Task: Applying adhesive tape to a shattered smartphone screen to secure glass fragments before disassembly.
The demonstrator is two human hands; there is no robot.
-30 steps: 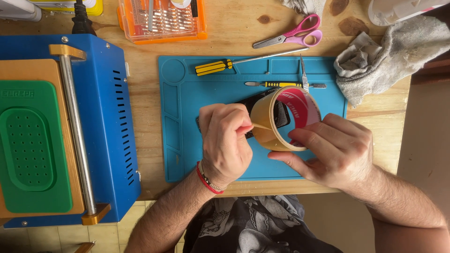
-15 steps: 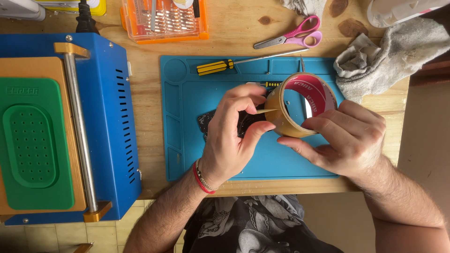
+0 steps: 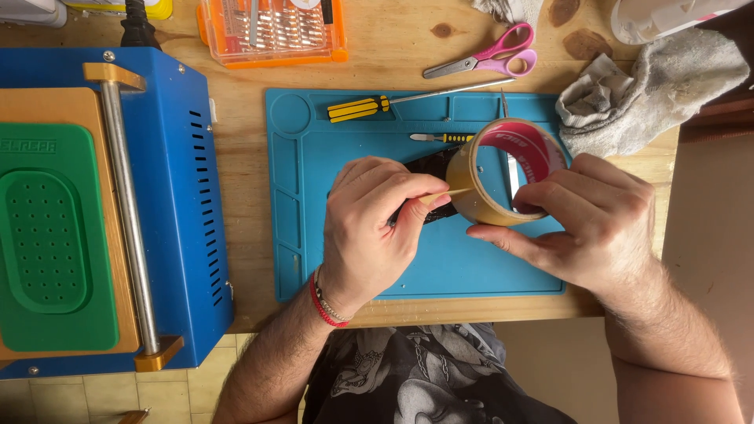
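Two hands over the blue mat (image 3: 471,267): right hand (image 3: 585,228) clasps tape roll (image 3: 506,173), left hand (image 3: 377,224) pinches its edge

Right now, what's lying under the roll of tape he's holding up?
Under the tape roll lies the blue work mat, with a dark flat object partly showing beside the left hand. Both hands and the roll cover most of that object, so its kind is unclear.

Red wrist bracelet (image 3: 320,302), dark printed shirt (image 3: 408,373)
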